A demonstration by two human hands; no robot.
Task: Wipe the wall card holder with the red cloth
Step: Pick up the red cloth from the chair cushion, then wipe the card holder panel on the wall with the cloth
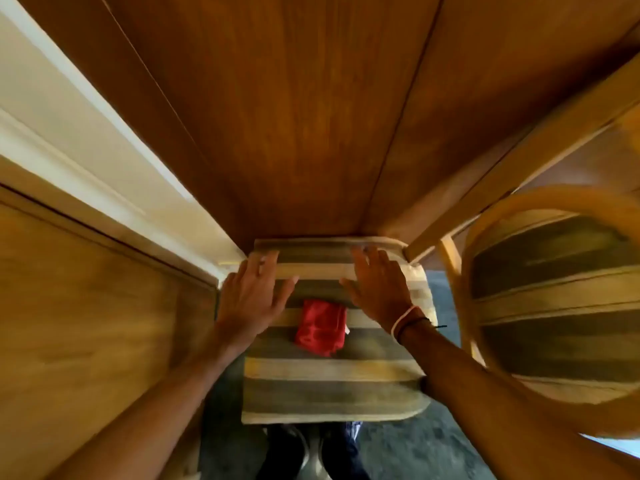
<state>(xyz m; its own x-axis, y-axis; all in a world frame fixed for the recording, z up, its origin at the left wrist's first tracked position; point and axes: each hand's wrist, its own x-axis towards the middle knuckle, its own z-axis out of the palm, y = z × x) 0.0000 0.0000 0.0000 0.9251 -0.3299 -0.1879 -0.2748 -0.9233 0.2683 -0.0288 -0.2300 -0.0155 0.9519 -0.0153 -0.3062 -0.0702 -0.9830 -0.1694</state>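
Both bare forearms reach forward from the bottom corners – the left hand (251, 299) and the right hand (379, 289) have their fingers spread wide and hold nothing, hovering over or brushing the far part of a striped grey-and-yellow seat cushion (332, 382); contact is blurred. Between the wrists a crumpled red cloth (322, 329) lies on that cushion, touched by neither hand. Brown wooden wall panelling (294, 116) rises just behind – a white door frame (86, 140) crowds the left, a round-backed wooden chair (554, 299) the right. No card holder can be made out
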